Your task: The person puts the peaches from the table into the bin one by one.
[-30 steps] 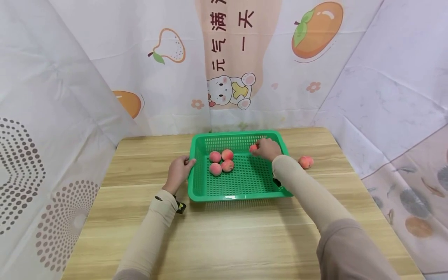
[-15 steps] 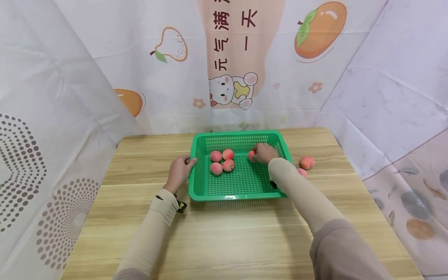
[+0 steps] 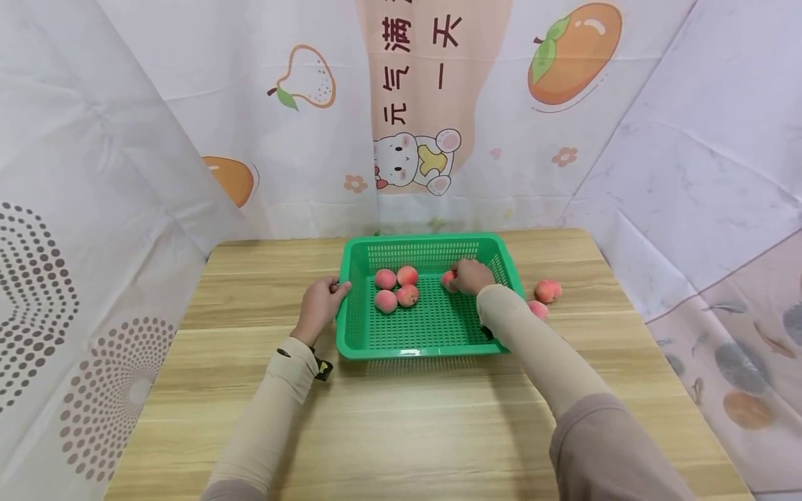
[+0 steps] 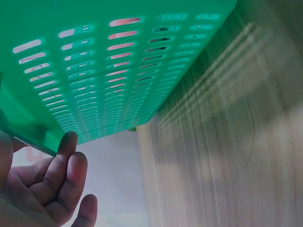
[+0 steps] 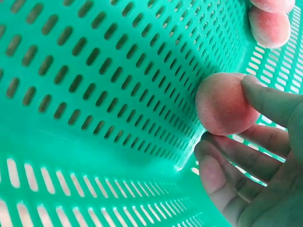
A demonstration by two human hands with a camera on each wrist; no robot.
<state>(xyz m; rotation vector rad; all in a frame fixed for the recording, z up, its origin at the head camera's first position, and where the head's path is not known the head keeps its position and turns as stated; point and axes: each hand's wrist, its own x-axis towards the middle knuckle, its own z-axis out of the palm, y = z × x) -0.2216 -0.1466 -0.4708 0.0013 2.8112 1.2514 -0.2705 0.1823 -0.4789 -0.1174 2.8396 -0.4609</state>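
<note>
A green plastic basket (image 3: 410,353) with slotted walls stands on the wooden table. The left hand (image 3: 319,305) grips its left rim; in the left wrist view the fingers (image 4: 66,184) curl at the rim, outside the wall. Inside the basket, the right hand (image 3: 473,277) holds a peach (image 3: 448,280) low near the basket floor. In the right wrist view, thumb and fingers are round that peach (image 5: 225,104). Several other peaches (image 3: 386,301) lie grouped in the left half of the basket.
On the table right of the basket lie more peaches (image 3: 548,291), one (image 3: 537,309) close to the basket's right side and partly hidden by the right sleeve. A printed curtain (image 3: 301,174) hangs behind the table, with pale sheets at both sides.
The right hand has moved slightly left and lower into the basket with its peach. A peach formerly hidden by the right arm now shows beside the basket. The left hand stays on the rim.
</note>
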